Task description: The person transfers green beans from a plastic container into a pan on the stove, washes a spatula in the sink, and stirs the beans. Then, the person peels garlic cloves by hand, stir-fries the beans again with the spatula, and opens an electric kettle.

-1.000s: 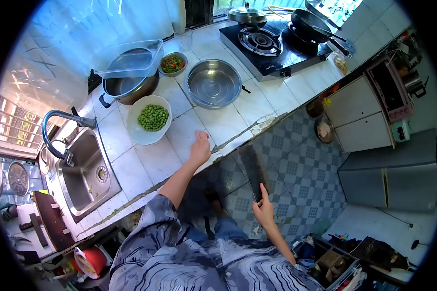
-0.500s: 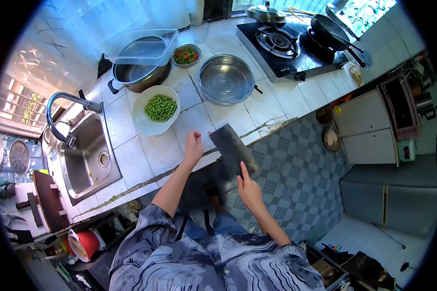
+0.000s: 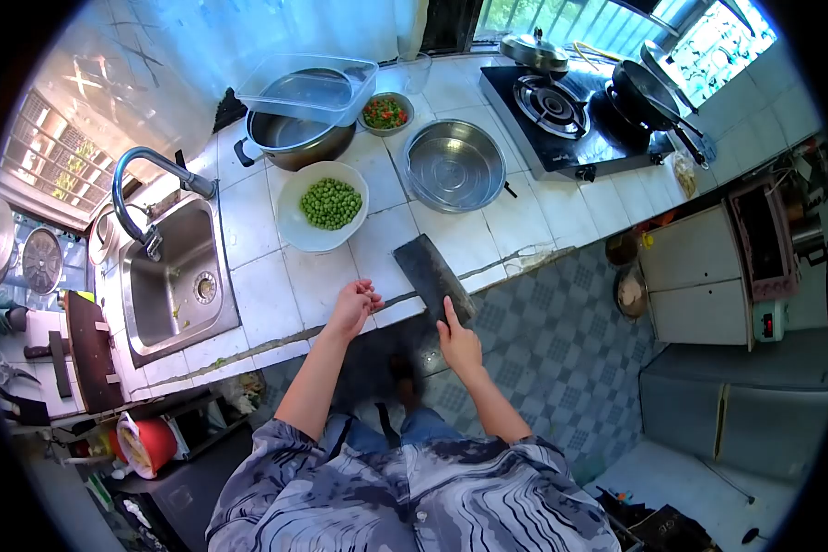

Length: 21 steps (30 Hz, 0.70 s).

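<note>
My right hand (image 3: 459,347) grips a cleaver (image 3: 434,272) with a wide, dark, rectangular blade, the index finger stretched along it. The handle is hidden in the hand. The blade's far end reaches over the tiled counter (image 3: 317,285), its near part over the front edge. To the left, my left hand (image 3: 351,307) hovers near the counter's edge, fingers loosely bent and slightly apart, with nothing visible in them. Beyond it stands a white bowl (image 3: 292,221) with green peas (image 3: 331,203). A round metal pan (image 3: 455,164) sits farther back to the right.
A steel sink (image 3: 179,276) with a tap (image 3: 170,170) lies left. At the back are a pot (image 3: 299,147) under a clear plastic container (image 3: 308,87) and a small bowl of chopped red and green pieces (image 3: 385,113). A gas stove (image 3: 561,138) stands right.
My left hand has moved lower and its fingers have loosened from a tighter curl. The cleaver has shifted slightly left with my right hand. The camera view has turned a little.
</note>
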Each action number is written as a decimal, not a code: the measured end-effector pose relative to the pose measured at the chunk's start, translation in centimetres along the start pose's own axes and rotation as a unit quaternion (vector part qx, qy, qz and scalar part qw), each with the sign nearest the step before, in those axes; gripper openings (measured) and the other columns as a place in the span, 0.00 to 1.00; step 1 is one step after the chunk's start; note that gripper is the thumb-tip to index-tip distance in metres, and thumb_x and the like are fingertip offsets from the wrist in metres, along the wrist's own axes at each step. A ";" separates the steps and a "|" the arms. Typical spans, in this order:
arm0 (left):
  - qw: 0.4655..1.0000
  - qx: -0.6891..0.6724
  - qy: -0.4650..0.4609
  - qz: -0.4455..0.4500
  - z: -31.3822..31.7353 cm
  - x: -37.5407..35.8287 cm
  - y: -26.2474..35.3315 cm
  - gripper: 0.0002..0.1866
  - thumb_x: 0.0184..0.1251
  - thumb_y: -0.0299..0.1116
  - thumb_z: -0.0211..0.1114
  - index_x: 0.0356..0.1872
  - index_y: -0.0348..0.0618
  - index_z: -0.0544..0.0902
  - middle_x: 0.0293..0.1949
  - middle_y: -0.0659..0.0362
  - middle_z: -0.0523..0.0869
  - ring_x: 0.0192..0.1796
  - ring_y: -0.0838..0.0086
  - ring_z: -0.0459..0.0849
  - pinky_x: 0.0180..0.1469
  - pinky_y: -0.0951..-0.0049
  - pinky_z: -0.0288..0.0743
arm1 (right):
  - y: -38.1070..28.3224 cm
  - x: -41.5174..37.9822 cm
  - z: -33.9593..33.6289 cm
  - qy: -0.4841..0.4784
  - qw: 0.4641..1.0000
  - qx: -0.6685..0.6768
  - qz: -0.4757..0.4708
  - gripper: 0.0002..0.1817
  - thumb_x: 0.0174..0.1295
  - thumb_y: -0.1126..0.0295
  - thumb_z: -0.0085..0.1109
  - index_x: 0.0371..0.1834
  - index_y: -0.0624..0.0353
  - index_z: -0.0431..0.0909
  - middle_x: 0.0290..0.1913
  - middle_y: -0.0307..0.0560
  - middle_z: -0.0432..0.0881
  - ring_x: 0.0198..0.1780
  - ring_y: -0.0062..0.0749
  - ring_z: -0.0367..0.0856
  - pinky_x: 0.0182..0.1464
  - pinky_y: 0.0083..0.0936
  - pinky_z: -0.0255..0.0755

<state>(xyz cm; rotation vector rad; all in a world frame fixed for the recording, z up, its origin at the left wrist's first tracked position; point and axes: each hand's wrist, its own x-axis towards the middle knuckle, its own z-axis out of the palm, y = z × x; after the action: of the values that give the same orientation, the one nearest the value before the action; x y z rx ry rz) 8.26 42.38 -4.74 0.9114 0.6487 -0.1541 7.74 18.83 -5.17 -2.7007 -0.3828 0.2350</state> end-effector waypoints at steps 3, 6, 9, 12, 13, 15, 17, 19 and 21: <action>0.999 0.030 -0.015 0.009 0.3 -0.4 -0.3 0.14 0.58 0.18 0.51 0.46 0.31 0.66 0.34 0.56 0.72 0.35 0.71 0.77 0.43 0.70 0.76 | 0.3 0.4 -1.6 -0.083 0.891 0.440 0.072 0.26 0.64 0.63 0.44 0.66 0.43 0.53 0.12 0.39 0.68 0.14 0.23 0.68 0.17 0.24 0.65; 0.998 0.057 0.010 -0.002 0.5 -0.2 -0.8 0.13 0.61 0.23 0.54 0.46 0.31 0.68 0.36 0.56 0.74 0.36 0.72 0.78 0.44 0.72 0.77 | -0.7 -0.3 -3.7 -0.034 0.885 0.457 0.079 0.25 0.64 0.67 0.45 0.66 0.44 0.55 0.12 0.33 0.63 0.15 0.14 0.62 0.17 0.16 0.61; 0.998 0.043 0.042 0.006 0.9 0.0 -1.5 0.11 0.61 0.23 0.55 0.44 0.31 0.71 0.34 0.57 0.76 0.34 0.73 0.80 0.41 0.75 0.78 | -0.3 -0.2 -2.4 0.083 0.948 0.308 -0.008 0.27 0.63 0.65 0.46 0.66 0.44 0.54 0.11 0.40 0.68 0.13 0.25 0.68 0.18 0.27 0.64; 0.997 0.043 0.058 0.008 1.0 0.2 -2.0 0.10 0.61 0.24 0.56 0.43 0.32 0.72 0.33 0.57 0.77 0.35 0.73 0.80 0.41 0.75 0.78 | 0.7 0.1 -0.3 -0.016 1.000 -0.010 0.004 0.29 0.61 0.55 0.44 0.66 0.37 0.50 0.16 0.54 0.75 0.19 0.51 0.75 0.22 0.44 0.67; 0.997 0.044 0.057 0.009 0.9 0.2 -2.1 0.10 0.61 0.24 0.56 0.43 0.32 0.72 0.33 0.57 0.77 0.35 0.73 0.80 0.41 0.75 0.78 | 1.0 0.1 0.1 -0.014 1.000 -0.009 0.004 0.29 0.61 0.55 0.44 0.66 0.37 0.50 0.16 0.54 0.75 0.19 0.51 0.75 0.22 0.44 0.67; 0.995 0.043 0.090 0.024 1.0 0.2 -2.4 0.08 0.59 0.25 0.59 0.38 0.31 0.75 0.31 0.56 0.79 0.31 0.74 0.81 0.36 0.77 0.79 | 1.0 0.3 -0.2 -0.017 0.999 -0.052 -0.002 0.29 0.61 0.55 0.42 0.67 0.35 0.48 0.16 0.54 0.75 0.19 0.53 0.74 0.22 0.47 0.67; 0.993 0.064 0.095 0.032 1.3 0.0 -2.7 0.07 0.58 0.25 0.60 0.36 0.31 0.76 0.28 0.56 0.80 0.30 0.74 0.81 0.34 0.78 0.78 | 1.4 0.0 -0.3 -0.002 0.999 -0.028 -0.016 0.29 0.62 0.55 0.44 0.66 0.37 0.50 0.15 0.53 0.74 0.16 0.48 0.73 0.20 0.43 0.66; 0.990 0.079 0.105 0.050 1.7 0.5 -2.5 0.07 0.57 0.25 0.61 0.33 0.31 0.77 0.26 0.57 0.80 0.28 0.74 0.81 0.31 0.79 0.77 | 1.9 0.7 -0.7 0.015 0.999 -0.005 -0.041 0.28 0.62 0.56 0.45 0.66 0.39 0.52 0.14 0.51 0.73 0.14 0.43 0.72 0.18 0.39 0.66; 0.979 0.155 0.053 0.119 2.4 1.5 -3.5 0.06 0.54 0.26 0.62 0.28 0.32 0.79 0.23 0.58 0.81 0.25 0.75 0.80 0.26 0.81 0.73 | 1.5 0.8 -2.9 -0.128 0.886 0.440 0.066 0.27 0.63 0.57 0.46 0.66 0.41 0.55 0.11 0.41 0.68 0.12 0.25 0.67 0.15 0.24 0.64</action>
<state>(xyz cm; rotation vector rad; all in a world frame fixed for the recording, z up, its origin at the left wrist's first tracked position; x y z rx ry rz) 9.22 38.57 -6.98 1.2978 0.6173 0.0099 9.50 16.66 -3.22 -1.7926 -0.1074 0.6351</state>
